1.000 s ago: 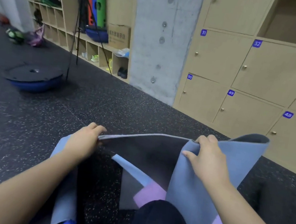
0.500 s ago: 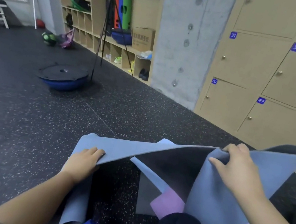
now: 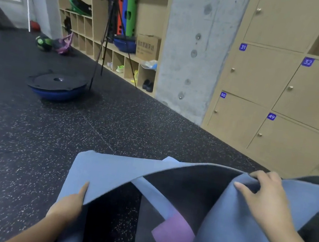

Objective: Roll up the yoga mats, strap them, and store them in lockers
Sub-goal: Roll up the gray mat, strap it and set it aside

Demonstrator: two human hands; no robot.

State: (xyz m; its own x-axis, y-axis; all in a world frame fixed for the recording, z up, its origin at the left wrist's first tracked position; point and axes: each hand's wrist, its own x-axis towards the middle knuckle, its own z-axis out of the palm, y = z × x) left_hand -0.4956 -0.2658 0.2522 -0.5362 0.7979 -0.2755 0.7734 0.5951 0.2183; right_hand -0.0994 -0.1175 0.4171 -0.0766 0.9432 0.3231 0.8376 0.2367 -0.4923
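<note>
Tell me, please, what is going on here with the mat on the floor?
A person is lifting a grey-blue yoga mat off the dark gym floor with both hands. The right hand grips a bunched fold of it; the left hand holds its edge, fingers hidden underneath. The mat is unrolled and unstrapped. A pink mat shows beneath. The lockers stand just ahead.

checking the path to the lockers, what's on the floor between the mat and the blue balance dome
In the head view, only bare speckled black floor lies between the blue-grey mat and the balance dome; the tripod stands behind the dome.
</note>
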